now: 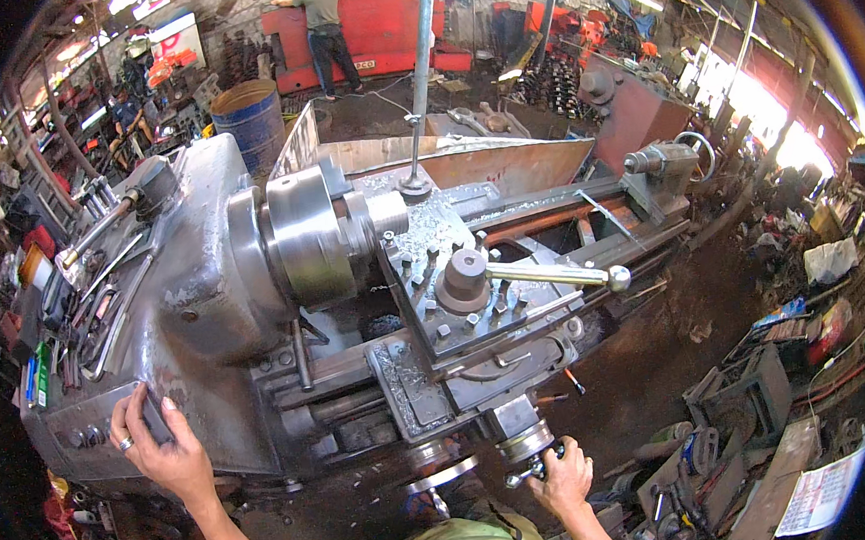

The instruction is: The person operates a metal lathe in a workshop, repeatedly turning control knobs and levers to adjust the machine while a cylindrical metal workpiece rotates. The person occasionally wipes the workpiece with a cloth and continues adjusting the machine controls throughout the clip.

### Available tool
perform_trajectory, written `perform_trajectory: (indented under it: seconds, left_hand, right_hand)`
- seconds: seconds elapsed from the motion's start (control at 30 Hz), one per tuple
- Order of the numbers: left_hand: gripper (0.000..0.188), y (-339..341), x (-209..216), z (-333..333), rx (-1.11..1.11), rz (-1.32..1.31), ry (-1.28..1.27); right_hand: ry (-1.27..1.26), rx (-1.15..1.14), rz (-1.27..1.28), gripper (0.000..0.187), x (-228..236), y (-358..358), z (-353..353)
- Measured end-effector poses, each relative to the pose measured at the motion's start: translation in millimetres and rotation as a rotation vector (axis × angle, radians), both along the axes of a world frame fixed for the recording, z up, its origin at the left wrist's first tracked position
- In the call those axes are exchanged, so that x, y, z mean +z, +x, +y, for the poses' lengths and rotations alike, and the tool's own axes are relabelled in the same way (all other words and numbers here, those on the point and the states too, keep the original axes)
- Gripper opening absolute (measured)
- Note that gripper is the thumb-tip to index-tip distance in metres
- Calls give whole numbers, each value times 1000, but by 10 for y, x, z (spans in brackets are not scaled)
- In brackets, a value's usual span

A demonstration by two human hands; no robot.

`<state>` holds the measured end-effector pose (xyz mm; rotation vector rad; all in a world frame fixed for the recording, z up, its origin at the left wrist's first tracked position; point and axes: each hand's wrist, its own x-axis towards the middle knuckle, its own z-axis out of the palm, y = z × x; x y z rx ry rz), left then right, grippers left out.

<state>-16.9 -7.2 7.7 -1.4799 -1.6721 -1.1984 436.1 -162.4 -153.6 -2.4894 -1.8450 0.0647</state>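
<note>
A large metal lathe fills the middle, with a shiny chuck holding a pale metal workpiece. At the front left of the headstock, my left hand curls its fingers around a dark, block-shaped lever. My right hand is closed around the crank handle of the slide, low in the centre. Above it sits the square tool post, its long clamping lever pointing right. Metal chips lie on the carriage. The tool's cutting tip is too small to make out.
Wrenches and other hand tools lie on top of the headstock. The tailstock stands at the right end of the bed. Scrap and a wooden board crowd the lower right. Behind are a blue drum and another person by red machinery.
</note>
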Motion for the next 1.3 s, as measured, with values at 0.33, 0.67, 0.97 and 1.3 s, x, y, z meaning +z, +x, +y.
perform_trajectory:
  seconds: [0.33, 0.67, 0.97, 1.3]
  left_hand:
    - [30, 17, -4, 2, 37, 7, -28]
    - [29, 42, 28, -34, -3, -3, -28]
    - [29, 47, 41, -55, -35, -1, -11]
    - [31, 204, -44, -438, -68, 6, 24]
  right_hand:
    - [1, 3, 125, 47, -43, 72, -16]
    - [-30, -455, 1735, 51, -849, 252, -181]
    - [-211, -807, 2357, 65, -295, 40, -273]
    - [-275, -248, 1220, 24, 456, 349, -32]
